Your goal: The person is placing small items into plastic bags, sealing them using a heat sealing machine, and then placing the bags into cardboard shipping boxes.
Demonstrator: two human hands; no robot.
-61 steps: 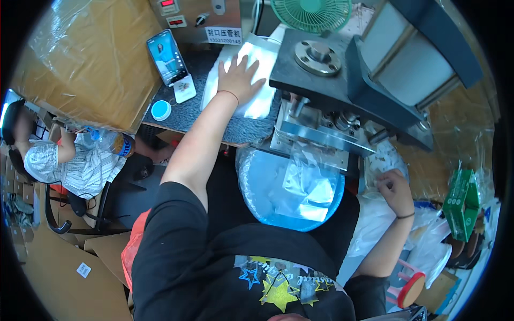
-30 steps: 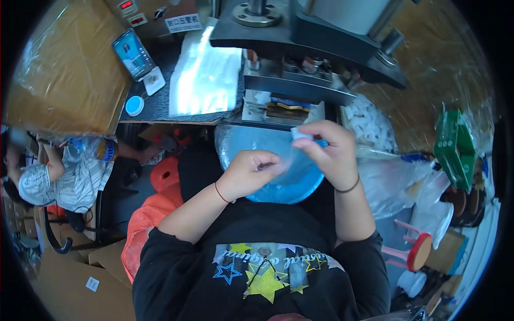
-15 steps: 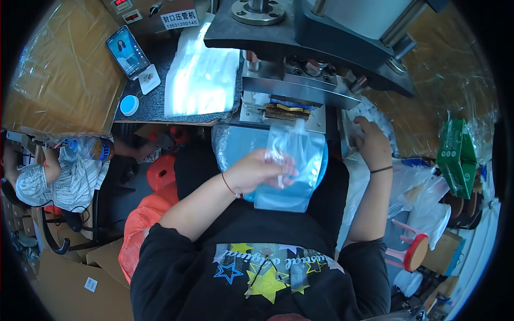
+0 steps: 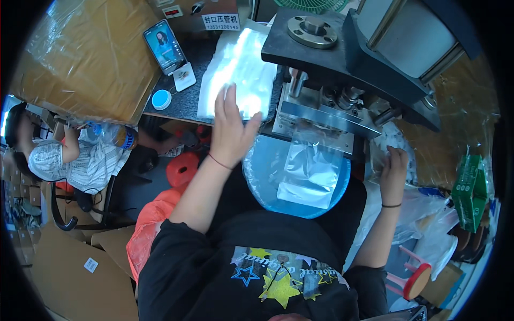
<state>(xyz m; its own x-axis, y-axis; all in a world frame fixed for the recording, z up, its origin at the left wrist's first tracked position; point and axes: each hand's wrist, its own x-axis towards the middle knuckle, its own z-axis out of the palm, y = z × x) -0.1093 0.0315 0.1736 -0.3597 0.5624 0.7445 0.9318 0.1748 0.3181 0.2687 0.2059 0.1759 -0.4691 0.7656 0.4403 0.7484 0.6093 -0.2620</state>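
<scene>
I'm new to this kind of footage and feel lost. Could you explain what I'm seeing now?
A camera on the person's head looks down, so picture left is their left. The bare left hand is open by a pale, shiny plastic stack and seems to hold nothing. The right hand, fingers curled, is near small white pieces; whether it holds one is unclear. The dark work surface also carries a phone and a round tub. At the metal press, a clear pouch hangs above a blue basin.
</scene>
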